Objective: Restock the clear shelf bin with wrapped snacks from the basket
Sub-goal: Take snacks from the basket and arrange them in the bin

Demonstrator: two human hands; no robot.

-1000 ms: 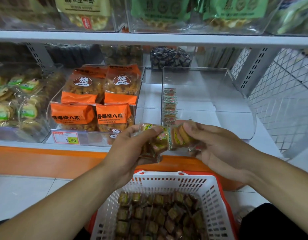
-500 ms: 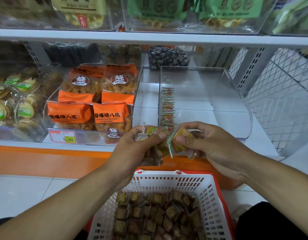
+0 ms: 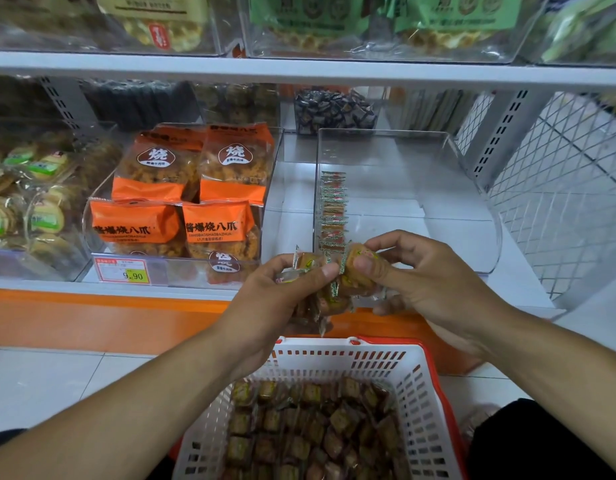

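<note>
Both hands hold wrapped snacks, the left hand (image 3: 282, 292) gripping a bunch and the right hand (image 3: 420, 275) pinching one, while just beyond them the clear bin (image 3: 438, 174) has one row (image 3: 332, 206) and the basket (image 3: 414, 382) below stays well stocked.

White basket (image 3: 337, 363) (orange rim), orange packets (image 3: 195, 199), brown-and-green wrapped snacks (image 3: 334, 427).

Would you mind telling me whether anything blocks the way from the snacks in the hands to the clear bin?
Nothing visible does. The snacks in the left hand and right hand sit just before the clear bin, whose top is open.
</note>
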